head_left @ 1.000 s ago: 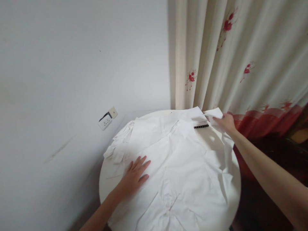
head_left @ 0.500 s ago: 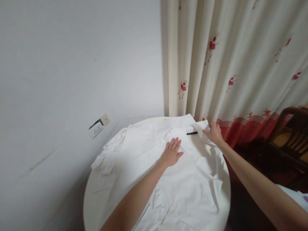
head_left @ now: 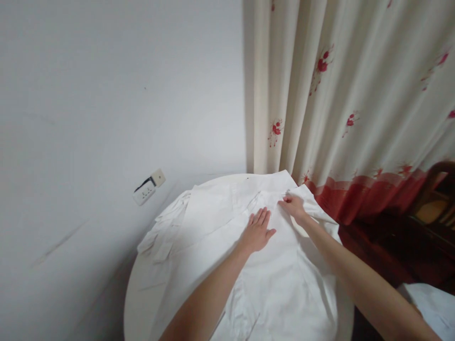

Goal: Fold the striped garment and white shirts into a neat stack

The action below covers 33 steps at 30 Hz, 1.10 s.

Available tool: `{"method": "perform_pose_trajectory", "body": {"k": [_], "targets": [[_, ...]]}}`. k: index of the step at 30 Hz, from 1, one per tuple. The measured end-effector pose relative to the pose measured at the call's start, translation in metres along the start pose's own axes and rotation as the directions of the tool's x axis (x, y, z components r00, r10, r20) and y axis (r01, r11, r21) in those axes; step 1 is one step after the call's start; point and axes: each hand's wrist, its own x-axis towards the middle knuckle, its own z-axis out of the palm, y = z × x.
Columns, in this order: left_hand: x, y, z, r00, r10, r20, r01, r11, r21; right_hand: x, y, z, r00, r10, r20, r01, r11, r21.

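A white shirt [head_left: 213,237] lies spread over a round white table, its folds bunched at the left and its front panel on the right. My left hand [head_left: 259,232] rests flat on the cloth near the middle, fingers stretched out. Just right of it, my right hand [head_left: 293,207] has its fingertips pinched on the edge of the shirt's front panel near the collar. The dark label inside the neck is now hidden by cloth and hand.
Bare rim of the round table [head_left: 137,298] shows at the left. A wall with a power socket [head_left: 144,192] stands behind it. A cream curtain [head_left: 341,94] with red flowers hangs close on the right, and a wooden chair [head_left: 432,208] stands beyond.
My right hand has moved left, bringing the shirt's right front panel over the neck opening and covering the label. My left hand stays flat on the cloth.
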Motion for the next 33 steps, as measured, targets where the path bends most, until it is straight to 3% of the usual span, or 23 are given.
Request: {"method": "perform_pose_trajectory", "body": {"k": [4, 9, 13, 15, 17, 19, 25, 30, 33], "targets": [[0.002, 0.002, -0.003, 1.000, 0.008, -0.012, -0.008, 1.000, -0.006, 0.006, 0.005, -0.005, 1.000, 0.014, 0.004, -0.013, 0.997, -0.070], [0.004, -0.001, -0.005, 0.959, -0.250, -0.132, 0.251, 0.968, -0.008, 0.002, 0.010, -0.006, 0.999, 0.028, -0.036, -0.035, 0.980, -0.197], [0.001, -0.005, 0.004, 0.955, -0.280, -0.102, 0.281, 0.960, -0.005, -0.015, -0.007, 0.000, 0.985, -0.113, -0.133, 0.072, 0.958, -0.279], [0.001, -0.006, 0.007, 0.961, -0.261, -0.089, 0.262, 0.965, 0.000, -0.027, -0.021, 0.010, 0.950, -0.306, -0.060, 0.268, 0.901, -0.340], [0.001, -0.008, 0.009, 0.965, -0.255, -0.065, 0.256, 0.967, 0.007, -0.040, -0.030, 0.025, 0.877, -0.474, 0.082, 0.470, 0.808, -0.356], [0.002, -0.011, 0.008, 0.962, -0.269, -0.037, 0.269, 0.963, 0.011, -0.051, -0.034, 0.042, 0.815, -0.540, 0.212, 0.580, 0.741, -0.339], [-0.002, -0.021, 0.006, 0.957, -0.290, -0.023, 0.290, 0.957, 0.026, -0.062, -0.022, 0.066, 0.776, -0.475, 0.415, 0.625, 0.671, -0.400], [-0.006, -0.017, 0.002, 0.964, -0.265, 0.008, 0.264, 0.964, 0.041, -0.060, -0.019, 0.065, 0.755, -0.470, 0.458, 0.650, 0.632, -0.423], [-0.028, -0.019, -0.008, 0.973, -0.228, 0.023, 0.227, 0.973, 0.046, -0.060, -0.015, 0.068, 0.759, -0.453, 0.467, 0.644, 0.627, -0.438]]}}
